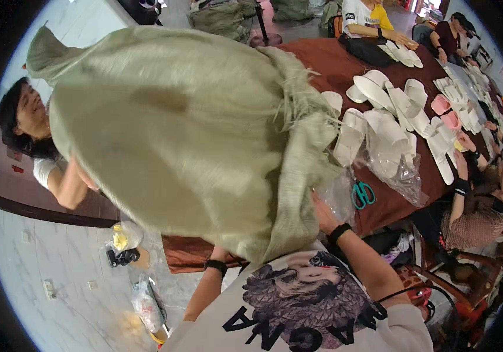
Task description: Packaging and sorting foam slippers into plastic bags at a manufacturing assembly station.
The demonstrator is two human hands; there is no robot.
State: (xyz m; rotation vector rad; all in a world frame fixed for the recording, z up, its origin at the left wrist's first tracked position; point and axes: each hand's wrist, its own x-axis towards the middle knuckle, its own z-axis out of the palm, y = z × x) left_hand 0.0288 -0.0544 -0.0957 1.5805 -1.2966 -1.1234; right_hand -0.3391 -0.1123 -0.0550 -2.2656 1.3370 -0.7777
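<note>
A large pale green woven sack is held up on its side above the table, bulging and blurred by motion. Its frayed open mouth faces the slippers on the right. My right hand grips the near edge of that mouth, its fingertips partly behind the cloth. Beneath the sack's near side, my left hand shows only at the wrist and back; its fingers are hidden. On the left, another person's hand touches the sack's side. White slippers lie just beyond the mouth, some in clear plastic bags.
Teal-handled scissors lie on the brown-covered table beside my right hand. Pink slippers and more white pairs are spread farther right. Several people sit around the table. A plastic bag is on the floor at lower left.
</note>
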